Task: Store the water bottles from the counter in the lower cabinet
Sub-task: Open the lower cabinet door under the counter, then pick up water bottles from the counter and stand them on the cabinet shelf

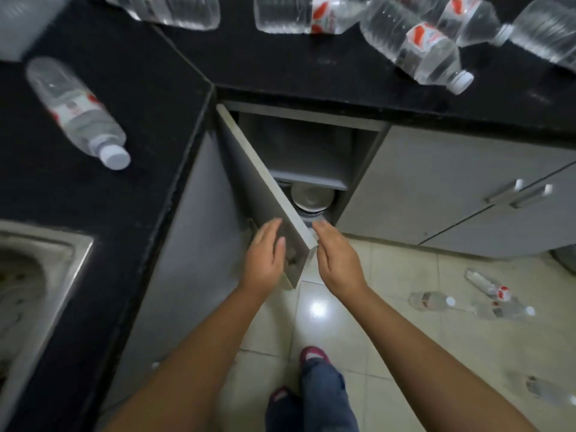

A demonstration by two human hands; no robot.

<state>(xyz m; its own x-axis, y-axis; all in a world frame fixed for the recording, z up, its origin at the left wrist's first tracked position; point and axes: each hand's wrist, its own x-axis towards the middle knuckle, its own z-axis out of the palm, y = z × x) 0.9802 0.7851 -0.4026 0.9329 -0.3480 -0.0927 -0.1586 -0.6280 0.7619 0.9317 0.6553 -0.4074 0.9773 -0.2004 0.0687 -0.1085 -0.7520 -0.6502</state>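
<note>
Jeans-clad legs and red shoes (311, 353) stand on the glossy tiled floor (389, 363), closest to the lens. Both bare forearms reach forward from there. On the door's outer face lies the left hand (265, 260), fingers straight and together, flat against the panel. Across the door's free edge, the right hand (338, 258) is likewise flat with fingers extended, at or just off that edge; whether it touches I cannot tell. Between them the grey cabinet door (265, 194) stands swung open, partly screening the lower cabinet (311, 151), where a shelf and a round metal vessel (311, 198) show. To the right, small bottles (467, 302) lie scattered on the tiles. At the left a steel sink (37, 275) is set into the black counter (140, 88). One water bottle (76, 112) lies on its side on the left counter, cap toward the camera and slightly right. Further back, several more water bottles (417, 45) lie flat along the rear counter, the nearest with its cap toward the lower right.
</note>
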